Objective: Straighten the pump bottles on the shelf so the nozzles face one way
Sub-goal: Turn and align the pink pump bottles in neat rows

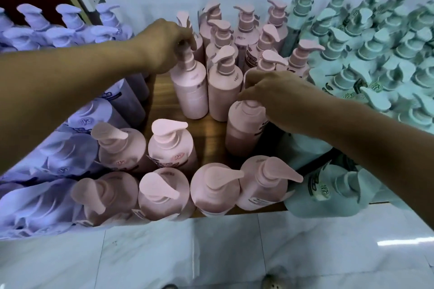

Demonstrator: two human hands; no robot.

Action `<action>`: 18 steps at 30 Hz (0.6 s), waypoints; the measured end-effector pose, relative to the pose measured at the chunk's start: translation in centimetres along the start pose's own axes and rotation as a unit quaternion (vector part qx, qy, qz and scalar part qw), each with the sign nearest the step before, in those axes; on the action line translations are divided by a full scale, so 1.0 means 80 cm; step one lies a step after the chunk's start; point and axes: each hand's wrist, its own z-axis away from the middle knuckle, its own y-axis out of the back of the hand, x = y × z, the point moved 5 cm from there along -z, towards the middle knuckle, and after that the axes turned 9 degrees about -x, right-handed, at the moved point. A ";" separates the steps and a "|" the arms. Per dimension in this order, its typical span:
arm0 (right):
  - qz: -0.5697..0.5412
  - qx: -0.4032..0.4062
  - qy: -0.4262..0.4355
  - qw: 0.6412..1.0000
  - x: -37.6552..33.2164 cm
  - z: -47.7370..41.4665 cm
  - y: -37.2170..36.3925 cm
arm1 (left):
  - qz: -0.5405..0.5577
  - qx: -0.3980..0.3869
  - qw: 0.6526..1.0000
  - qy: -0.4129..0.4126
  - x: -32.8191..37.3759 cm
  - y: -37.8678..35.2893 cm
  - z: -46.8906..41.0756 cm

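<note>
Here, left hand [164,44] grips far bottle [190,91]; right hand [272,98], near bottle [243,131].

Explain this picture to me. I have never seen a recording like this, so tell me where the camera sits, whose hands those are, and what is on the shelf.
There is no machine here. A person works with bare hands, and the single picture comes from a wide-angle camera worn on their head, looking forward and down. That is why both arms reach in from the sides.

The wooden shelf is crowded with pump bottles: purple bottles on the left, pink ones in the middle and green bottles on the right.

The left hand grips the pump top of a back pink bottle. The right hand grips the pump of a nearer pink bottle. Both bottles stand on the shelf.

The nozzles of the front row point roughly rightward, while those further back point various ways.
</note>
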 end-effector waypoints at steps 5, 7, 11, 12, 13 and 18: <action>-0.031 0.000 -0.010 0.999 0.013 -0.007 -0.011 | 0.020 -0.041 0.999 -0.028 0.004 0.009 0.021; -0.037 0.004 -0.010 0.999 0.014 -0.009 -0.012 | 0.002 -0.048 0.998 -0.050 0.009 0.008 0.025; -0.035 0.013 -0.013 0.999 0.017 -0.009 -0.014 | -0.037 -0.081 0.994 -0.063 0.011 0.007 0.025; -0.034 0.014 -0.012 0.999 0.016 -0.009 -0.015 | -0.051 -0.085 0.993 -0.070 0.012 0.006 0.025; -0.033 0.015 -0.011 0.999 0.016 -0.009 -0.016 | -0.061 -0.083 0.992 -0.072 0.012 0.006 0.024; -0.027 0.010 -0.017 0.999 0.016 -0.011 -0.014 | 0.000 -0.047 0.997 0.059 -0.004 0.008 0.024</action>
